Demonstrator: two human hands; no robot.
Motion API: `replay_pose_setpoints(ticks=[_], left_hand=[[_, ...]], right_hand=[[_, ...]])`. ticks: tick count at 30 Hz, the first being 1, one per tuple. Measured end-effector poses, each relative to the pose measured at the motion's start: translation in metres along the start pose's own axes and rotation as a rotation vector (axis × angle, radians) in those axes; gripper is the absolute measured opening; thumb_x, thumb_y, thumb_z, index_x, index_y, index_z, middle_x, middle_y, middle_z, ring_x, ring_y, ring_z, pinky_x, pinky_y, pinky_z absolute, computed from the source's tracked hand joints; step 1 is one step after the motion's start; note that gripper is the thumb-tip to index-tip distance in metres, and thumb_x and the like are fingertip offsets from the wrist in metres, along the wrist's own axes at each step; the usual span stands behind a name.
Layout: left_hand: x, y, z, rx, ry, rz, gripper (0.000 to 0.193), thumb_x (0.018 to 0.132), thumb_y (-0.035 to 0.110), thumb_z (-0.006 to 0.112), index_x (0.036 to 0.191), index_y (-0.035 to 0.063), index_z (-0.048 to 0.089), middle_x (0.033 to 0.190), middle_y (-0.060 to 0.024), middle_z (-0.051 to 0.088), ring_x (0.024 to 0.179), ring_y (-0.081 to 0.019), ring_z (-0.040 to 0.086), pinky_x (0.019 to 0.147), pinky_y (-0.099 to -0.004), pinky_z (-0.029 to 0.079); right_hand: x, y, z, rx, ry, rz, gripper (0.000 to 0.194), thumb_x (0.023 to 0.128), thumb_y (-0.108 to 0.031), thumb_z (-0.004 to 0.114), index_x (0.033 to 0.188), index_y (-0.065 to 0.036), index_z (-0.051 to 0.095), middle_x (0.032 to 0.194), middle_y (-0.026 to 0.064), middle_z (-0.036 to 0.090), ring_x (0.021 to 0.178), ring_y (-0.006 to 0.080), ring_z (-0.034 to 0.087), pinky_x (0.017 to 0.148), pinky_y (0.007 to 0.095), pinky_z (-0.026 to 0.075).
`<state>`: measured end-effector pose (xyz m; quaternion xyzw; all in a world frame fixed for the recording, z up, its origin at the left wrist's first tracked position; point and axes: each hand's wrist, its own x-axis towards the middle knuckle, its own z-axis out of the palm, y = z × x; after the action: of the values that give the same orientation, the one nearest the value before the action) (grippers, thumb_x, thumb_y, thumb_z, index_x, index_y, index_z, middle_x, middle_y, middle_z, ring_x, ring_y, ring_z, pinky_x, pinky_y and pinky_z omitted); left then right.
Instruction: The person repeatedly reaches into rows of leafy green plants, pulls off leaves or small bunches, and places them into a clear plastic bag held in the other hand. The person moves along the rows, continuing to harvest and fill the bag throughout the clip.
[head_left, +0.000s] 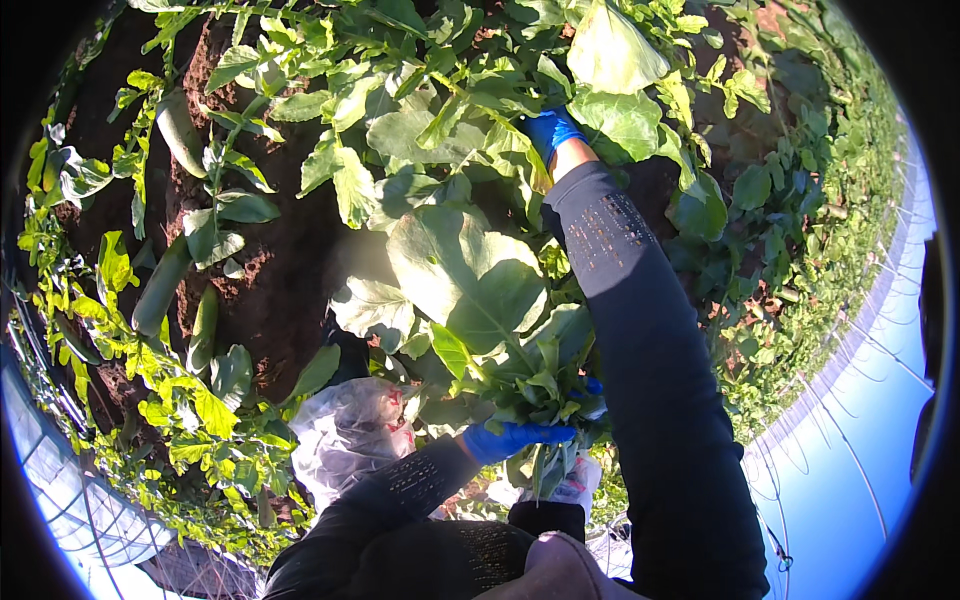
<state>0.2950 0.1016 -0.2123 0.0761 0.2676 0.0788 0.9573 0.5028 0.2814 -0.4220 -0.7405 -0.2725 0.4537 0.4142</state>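
My left hand (517, 441), in a blue glove, grips a bunch of broad green leaves (480, 289) by their stems, close to my body. The stems (553, 465) stick out below the fist. My right hand (553, 133), also gloved in blue, reaches far forward among the leafy plants (442, 139). Foliage hides its fingers, so what they touch cannot be made out. One large pale leaf (615, 52) stands just beyond it, and a broad leaf (619, 124) lies at its right.
Clear plastic bags with red print (352, 431) cover my legs. On the dark soil (292, 225) at left lie several long green radishes (163, 285) with their leaves. Low plants (795, 300) spread to the right. Thin hoops (847, 442) curve along the right edge.
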Motion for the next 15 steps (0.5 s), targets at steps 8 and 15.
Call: replay_pose_setpoints(ticks=[8,15], left_hand=[[0.0,0.003,0.001,-0.115,0.048,-0.049,0.043,0.076,0.013,0.077,0.115,0.0057,0.058,0.11,-0.0055,0.06,0.102,-0.0157,0.055,0.092,-0.0314,0.045],[0.002,0.004,0.001,-0.083,0.071,-0.052,0.044,0.076,0.015,0.077,0.115,0.005,0.058,0.108,-0.0051,0.061,0.101,-0.0153,0.056,0.091,-0.0316,0.046]], right_hand=[[0.008,-0.009,-0.009,-0.045,-0.055,0.078,0.032,0.085,-0.02,0.056,0.112,-0.003,0.06,0.108,0.012,0.065,0.094,0.0268,0.06,0.084,0.0358,0.046],[0.011,-0.01,-0.011,-0.065,-0.12,0.132,0.032,0.086,-0.021,0.056,0.112,-0.003,0.06,0.109,0.0122,0.064,0.094,0.0265,0.06,0.085,0.0358,0.046]])
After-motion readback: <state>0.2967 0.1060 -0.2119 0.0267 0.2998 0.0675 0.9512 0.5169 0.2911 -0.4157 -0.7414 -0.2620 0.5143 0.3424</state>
